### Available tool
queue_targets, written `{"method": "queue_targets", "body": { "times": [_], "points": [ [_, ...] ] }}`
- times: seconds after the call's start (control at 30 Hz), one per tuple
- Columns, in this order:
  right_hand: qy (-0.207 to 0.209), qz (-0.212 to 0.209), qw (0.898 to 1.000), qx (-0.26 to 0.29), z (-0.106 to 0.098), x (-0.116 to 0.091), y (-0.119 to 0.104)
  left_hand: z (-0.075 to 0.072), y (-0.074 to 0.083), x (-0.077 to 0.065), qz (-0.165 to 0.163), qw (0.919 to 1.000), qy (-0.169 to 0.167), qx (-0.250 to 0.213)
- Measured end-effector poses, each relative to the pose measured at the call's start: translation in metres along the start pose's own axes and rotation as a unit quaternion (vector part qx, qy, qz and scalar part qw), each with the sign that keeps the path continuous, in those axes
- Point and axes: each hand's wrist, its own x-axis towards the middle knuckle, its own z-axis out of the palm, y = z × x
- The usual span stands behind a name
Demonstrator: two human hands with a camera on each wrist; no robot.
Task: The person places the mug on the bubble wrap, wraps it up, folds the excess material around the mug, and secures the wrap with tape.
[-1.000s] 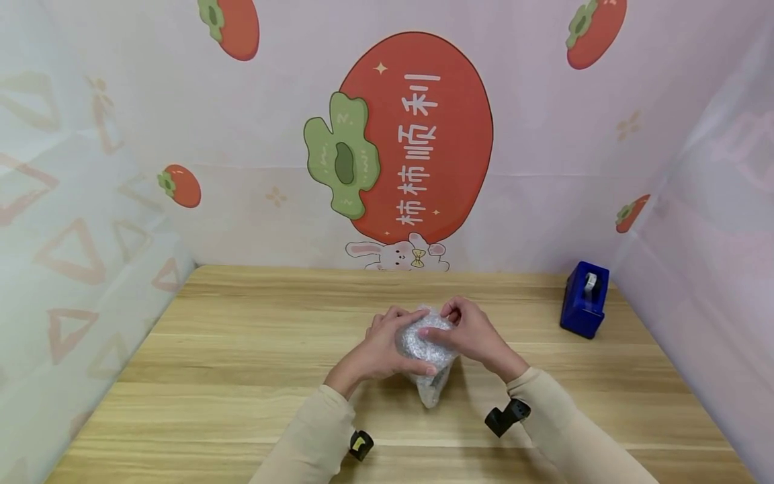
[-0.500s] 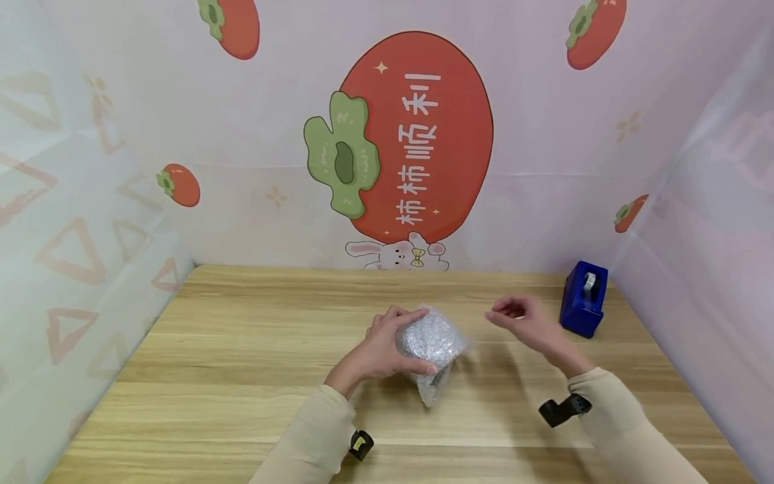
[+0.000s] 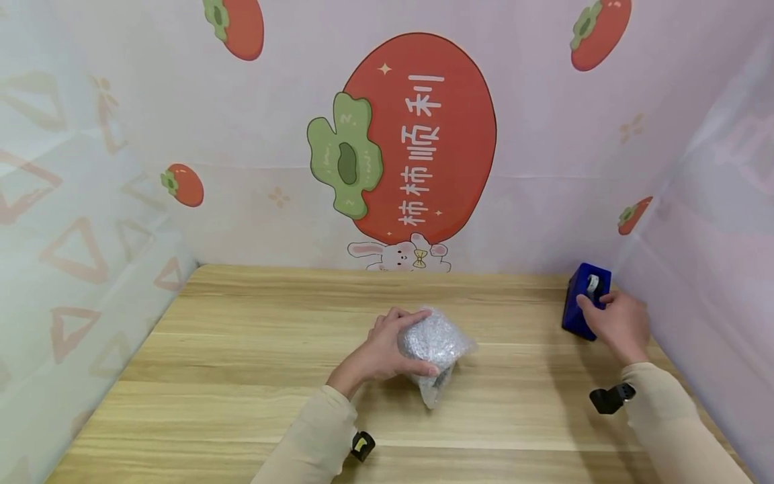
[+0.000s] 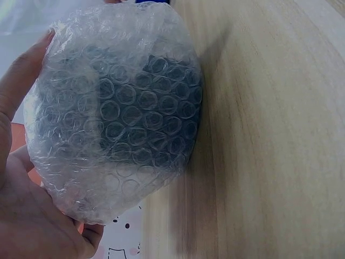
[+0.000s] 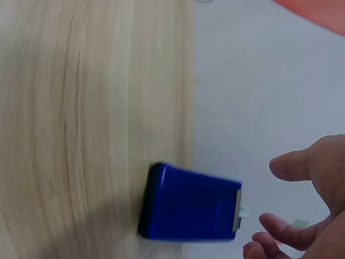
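A bundle (image 3: 434,344) wrapped in bubble wrap stands on the table, its loose wrap corners sticking out right and toward the front. My left hand (image 3: 379,353) grips it from the left, thumb in front and fingers over the far side. Through the bubbles, the left wrist view shows something dark inside the bundle (image 4: 135,108). At the back right, my right hand (image 3: 623,323) is at a blue tape dispenser (image 3: 576,309). Thumb and fingers are spread apart and hold nothing in the right wrist view, close to the short tape end (image 5: 244,212) on the dispenser (image 5: 188,208).
The wooden table (image 3: 242,376) is bounded by a printed cloth backdrop (image 3: 532,215) at the back and cloth walls on both sides. The right cloth wall (image 3: 713,302) runs close beside the dispenser and right hand.
My right hand has left the bundle and moved right to the tape dispenser. The bundle's right wrap corner has sprung out. My left hand has kept its grip in place.
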Motion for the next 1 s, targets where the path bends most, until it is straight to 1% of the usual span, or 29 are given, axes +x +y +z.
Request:
{"method": "queue_targets", "body": {
  "times": [0.07, 0.17, 0.27, 0.33, 0.43, 0.53, 0.63, 0.77, 0.83, 0.9, 1.0],
  "points": [
    [-0.010, 0.013, 1.000, -0.008, -0.001, 0.003, 0.007, 0.000, 0.000, 0.000, 0.002, 1.0000, -0.001, 0.002],
    [-0.037, 0.030, 0.999, -0.010, 0.000, 0.005, 0.013, 0.001, 0.000, 0.000, 0.003, 1.0000, -0.001, 0.004],
    [-0.063, 0.036, 0.997, -0.008, -0.001, 0.006, 0.017, 0.002, 0.001, 0.000, 0.003, 1.0000, 0.000, 0.000],
    [-0.072, 0.037, 0.997, -0.007, -0.001, 0.006, 0.019, 0.002, 0.001, -0.001, 0.003, 1.0000, 0.001, -0.003],
    [-0.086, 0.044, 0.995, 0.008, -0.002, 0.006, 0.019, 0.001, 0.001, -0.001, 0.001, 1.0000, 0.000, -0.006],
    [-0.097, 0.059, 0.992, 0.046, -0.002, 0.006, 0.021, 0.001, 0.001, -0.002, 0.000, 1.0000, -0.001, -0.008],
    [-0.107, 0.092, 0.986, 0.088, -0.004, 0.008, 0.021, 0.001, 0.000, -0.001, 0.001, 1.0000, -0.002, -0.010],
    [-0.123, 0.142, 0.971, 0.147, -0.005, 0.012, 0.022, 0.001, 0.000, -0.001, 0.001, 1.0000, -0.002, -0.009],
    [-0.127, 0.160, 0.963, 0.178, -0.005, 0.013, 0.021, 0.001, 0.000, -0.002, 0.002, 1.0000, -0.001, -0.009],
    [-0.132, 0.167, 0.954, 0.211, -0.006, 0.013, 0.021, 0.001, 0.001, -0.002, 0.002, 1.0000, -0.001, -0.008],
    [-0.132, 0.187, 0.944, 0.240, -0.006, 0.014, 0.019, 0.001, 0.002, -0.002, -0.001, 1.0000, 0.000, -0.008]
  ]
}}
